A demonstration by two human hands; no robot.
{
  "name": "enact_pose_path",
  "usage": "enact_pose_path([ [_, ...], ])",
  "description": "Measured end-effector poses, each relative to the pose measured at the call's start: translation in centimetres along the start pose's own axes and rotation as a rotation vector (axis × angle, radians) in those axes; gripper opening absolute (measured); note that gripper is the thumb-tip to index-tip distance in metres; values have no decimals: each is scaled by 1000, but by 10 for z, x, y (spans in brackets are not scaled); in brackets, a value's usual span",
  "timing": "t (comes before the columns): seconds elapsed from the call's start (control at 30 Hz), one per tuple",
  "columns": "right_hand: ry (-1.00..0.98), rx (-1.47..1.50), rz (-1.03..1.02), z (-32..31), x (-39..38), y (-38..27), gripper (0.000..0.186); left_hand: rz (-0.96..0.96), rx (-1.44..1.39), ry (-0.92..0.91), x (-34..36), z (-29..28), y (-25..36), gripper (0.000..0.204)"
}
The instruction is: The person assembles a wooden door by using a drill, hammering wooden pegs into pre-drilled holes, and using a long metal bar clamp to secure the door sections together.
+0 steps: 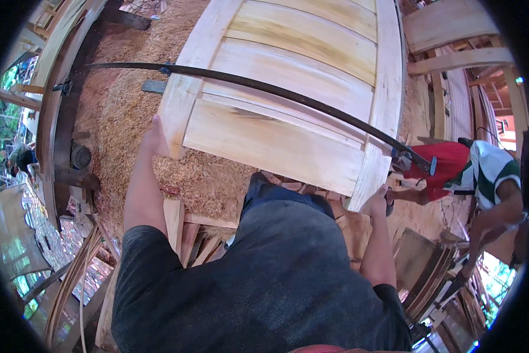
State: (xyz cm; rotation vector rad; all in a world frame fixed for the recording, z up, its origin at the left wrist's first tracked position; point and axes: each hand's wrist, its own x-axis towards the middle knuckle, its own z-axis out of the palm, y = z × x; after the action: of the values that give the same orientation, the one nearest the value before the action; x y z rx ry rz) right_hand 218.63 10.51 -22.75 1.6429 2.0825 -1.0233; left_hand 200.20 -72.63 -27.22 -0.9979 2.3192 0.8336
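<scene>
I look through one head-worn fisheye, steeply down over the dark shirt (pixel 276 270), facing forward along the wooden panel (pixel 299 67), shirt nearest, shavings-covered ground (pixel 120 112) farther below

The wooden panel (pixel 299 65) is cut off at its far end; by the near corners, left hand (pixel 153 141) and right hand (pixel 375 203) have fingers partly hidden.

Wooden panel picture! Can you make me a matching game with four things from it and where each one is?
Things:
1. Long bar
2. Left hand
3. Right hand
4. Wood shavings

Places:
A. At the near right corner of the wooden panel
B. Spread loosely to the panel's left
C. At the panel's near left corner
D. Stretched across the panel

Right pairs: 1-D, 2-C, 3-A, 4-B
</scene>
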Motion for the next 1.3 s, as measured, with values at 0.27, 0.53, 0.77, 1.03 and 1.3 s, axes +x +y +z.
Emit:
enact_pose_path([
  [0.27,174,-240,-282,3,24,12,89,52,-6,3,14,15,-17,118],
  [0.53,49,-126,-161,-7,-11,-12,108,89,-304,-158,-1,25,-4,112],
  [0.77,-46,-148,-188,0,-10,-24,106,213,-529,-149,15,2,-48,114],
  [1.03,21,-128,-287,12,34,20,97,-94,70,45,-7,10,-14,116],
  [1.3,76,-119,-220,-8,44,15,100,149,-30,14,-27,22,24,116],
])
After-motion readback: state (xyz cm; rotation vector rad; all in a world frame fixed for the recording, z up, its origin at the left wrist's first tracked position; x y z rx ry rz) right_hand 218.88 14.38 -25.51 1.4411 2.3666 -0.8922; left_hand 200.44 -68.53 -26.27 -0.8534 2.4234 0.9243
